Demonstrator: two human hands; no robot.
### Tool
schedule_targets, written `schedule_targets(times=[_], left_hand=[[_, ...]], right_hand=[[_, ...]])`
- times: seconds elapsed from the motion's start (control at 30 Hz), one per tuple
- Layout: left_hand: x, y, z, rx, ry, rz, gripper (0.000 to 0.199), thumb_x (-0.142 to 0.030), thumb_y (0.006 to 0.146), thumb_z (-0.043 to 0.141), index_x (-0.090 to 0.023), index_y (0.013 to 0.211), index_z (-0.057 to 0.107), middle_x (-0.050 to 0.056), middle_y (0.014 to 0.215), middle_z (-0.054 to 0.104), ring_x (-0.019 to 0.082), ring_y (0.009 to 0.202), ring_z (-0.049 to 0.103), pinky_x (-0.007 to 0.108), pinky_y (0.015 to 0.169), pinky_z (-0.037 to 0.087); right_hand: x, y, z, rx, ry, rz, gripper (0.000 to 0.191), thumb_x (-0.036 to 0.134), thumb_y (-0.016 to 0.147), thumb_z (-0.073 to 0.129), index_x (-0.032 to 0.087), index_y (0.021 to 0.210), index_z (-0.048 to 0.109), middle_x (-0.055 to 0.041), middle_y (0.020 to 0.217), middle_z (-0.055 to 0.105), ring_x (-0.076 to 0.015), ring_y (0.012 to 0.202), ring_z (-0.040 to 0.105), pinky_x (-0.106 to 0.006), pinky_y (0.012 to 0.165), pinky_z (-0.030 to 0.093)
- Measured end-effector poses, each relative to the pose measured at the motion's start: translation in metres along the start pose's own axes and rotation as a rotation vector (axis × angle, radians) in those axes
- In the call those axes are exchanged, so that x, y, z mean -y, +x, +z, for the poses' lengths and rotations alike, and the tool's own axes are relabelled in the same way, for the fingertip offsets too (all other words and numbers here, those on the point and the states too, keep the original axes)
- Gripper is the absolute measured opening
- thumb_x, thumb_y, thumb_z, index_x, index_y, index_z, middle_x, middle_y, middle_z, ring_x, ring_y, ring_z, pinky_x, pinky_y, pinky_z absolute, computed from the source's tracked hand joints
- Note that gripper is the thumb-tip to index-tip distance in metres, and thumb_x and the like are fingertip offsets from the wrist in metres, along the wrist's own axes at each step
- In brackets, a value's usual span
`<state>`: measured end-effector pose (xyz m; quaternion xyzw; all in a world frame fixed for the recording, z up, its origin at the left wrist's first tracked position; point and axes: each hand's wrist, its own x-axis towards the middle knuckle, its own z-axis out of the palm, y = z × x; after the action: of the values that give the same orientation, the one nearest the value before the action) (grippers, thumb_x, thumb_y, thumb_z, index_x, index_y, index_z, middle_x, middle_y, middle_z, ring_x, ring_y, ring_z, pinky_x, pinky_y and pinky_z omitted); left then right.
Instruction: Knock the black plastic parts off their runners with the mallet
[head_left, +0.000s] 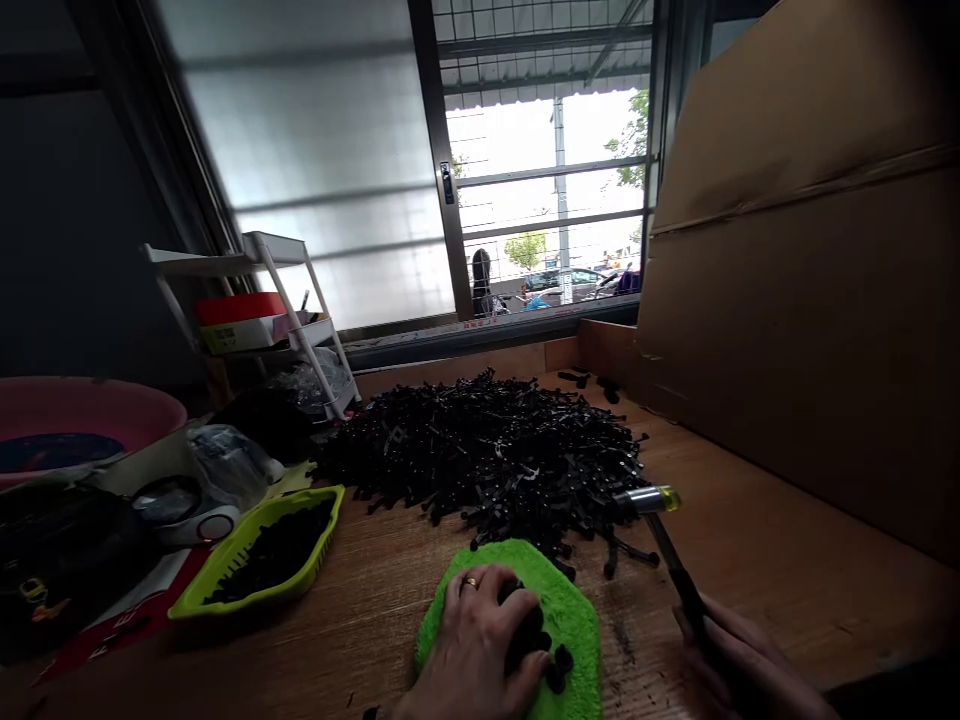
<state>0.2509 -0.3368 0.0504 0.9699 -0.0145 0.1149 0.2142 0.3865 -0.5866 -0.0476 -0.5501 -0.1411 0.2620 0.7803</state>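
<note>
My left hand (pixel 476 640), a ring on one finger, rests on a bright green fluffy pad (pixel 576 620). Its fingers curl around a few small black parts (pixel 527 640), whose exact kind is hidden under the fingers. Beside the thumb another small black piece (pixel 559 668) lies on the pad. My right hand (pixel 739 650) is closed around the dark handle of a hammer (pixel 670 550). The hammer's metal head has a clear yellow tip and is raised to the right of the pad. Beyond both hands spreads a large heap of thin black parts (pixel 487 450).
A yellow-green plastic basket (pixel 330 540) holding black pieces stands at left. Behind it are plastic bags (pixel 232 465) and a white shelf rack (pixel 259 258). A pink basin (pixel 142 400) sits far left. Tall cardboard (pixel 795 320) borders the wooden table (pixel 375 620) on the right.
</note>
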Motion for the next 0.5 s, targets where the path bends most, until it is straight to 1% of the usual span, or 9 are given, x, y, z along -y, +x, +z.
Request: schedule_targets(times=[0.1,0.23,0.27,0.33,0.43,0.5], left_hand=[[0.003,0.001,0.0,0.022,0.077,0.054,0.04,-0.037,0.077,0.053,-0.032,0.116,0.048,0.006,0.118,0.048,0.028,0.111,0.042,0.06,0.1,0.019],[0.006,0.003,0.001,0.023,0.144,0.078,0.041,-0.037,0.082,0.045,-0.032,0.122,0.042,0.006,0.125,0.047,0.027,0.117,0.042,0.064,0.102,0.013],[0.006,0.003,0.002,0.015,0.166,0.079,0.043,-0.038,0.083,0.042,-0.032,0.126,0.038,0.006,0.128,0.045,0.027,0.12,0.039,0.065,0.102,0.011],[0.008,0.003,0.003,0.007,0.207,0.096,0.052,-0.041,0.085,0.04,-0.035,0.134,0.025,0.005,0.134,0.041,0.029,0.126,0.033,0.067,0.101,0.007],[0.014,0.001,0.007,0.005,0.245,0.117,0.067,-0.047,0.084,0.041,-0.037,0.139,0.005,0.005,0.141,0.033,0.032,0.13,0.024,0.069,0.099,0.003],[0.019,0.0,0.011,-0.019,0.25,0.113,0.072,-0.049,0.083,0.043,-0.036,0.139,-0.001,0.005,0.143,0.03,0.033,0.131,0.021,0.069,0.098,0.002]], right_hand=[[0.005,-0.002,0.011,0.054,0.056,-0.059,0.033,0.047,0.086,0.048,0.021,0.105,0.053,0.0036,0.053,0.045,-0.0118,0.039,0.04,-0.024,0.039,0.033],[0.009,-0.002,0.015,0.132,0.108,-0.107,0.022,0.039,0.092,0.042,0.021,0.1,0.052,0.0035,0.056,0.046,-0.0103,0.043,0.04,-0.024,0.043,0.032],[0.011,-0.002,0.016,0.139,0.112,-0.112,0.022,0.039,0.092,0.042,0.021,0.099,0.052,0.0036,0.057,0.046,-0.01,0.043,0.04,-0.024,0.043,0.031],[0.015,-0.003,0.019,0.139,0.099,-0.122,0.023,0.041,0.091,0.042,0.02,0.098,0.051,0.0041,0.056,0.045,-0.0097,0.042,0.038,-0.023,0.041,0.03],[0.022,-0.006,0.024,0.137,0.071,-0.141,0.024,0.042,0.091,0.042,0.019,0.092,0.049,0.0048,0.055,0.042,-0.009,0.04,0.036,-0.022,0.039,0.028],[0.025,-0.007,0.027,0.132,0.067,-0.153,0.023,0.041,0.092,0.041,0.019,0.088,0.049,0.005,0.056,0.041,-0.0087,0.041,0.035,-0.022,0.04,0.028]])
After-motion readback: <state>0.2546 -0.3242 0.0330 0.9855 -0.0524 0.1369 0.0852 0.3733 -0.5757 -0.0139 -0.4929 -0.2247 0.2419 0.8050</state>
